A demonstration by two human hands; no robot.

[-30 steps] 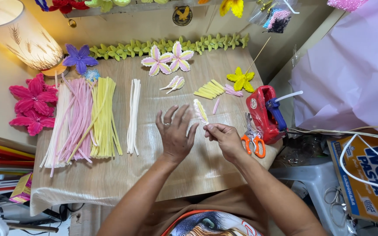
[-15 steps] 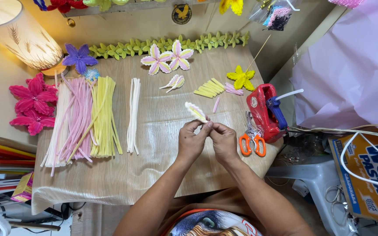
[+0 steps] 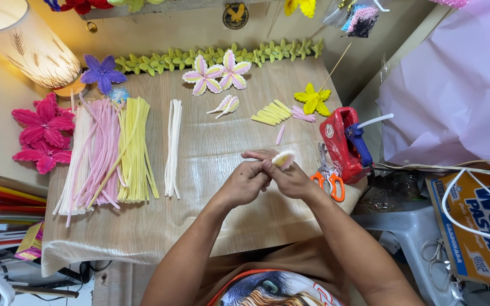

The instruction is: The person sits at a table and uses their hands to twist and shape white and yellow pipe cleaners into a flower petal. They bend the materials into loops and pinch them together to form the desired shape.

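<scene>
Petal (image 3: 283,159) between both hands (mid-table)

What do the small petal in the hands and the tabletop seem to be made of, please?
The petal looks like fuzzy pipe cleaner, white with a yellow centre, judging by its soft, bristly outline; the hands hide most of it. The tabletop seems a pale wood-grain laminate or vinyl sheet: printed grain, slight sheen.
</scene>
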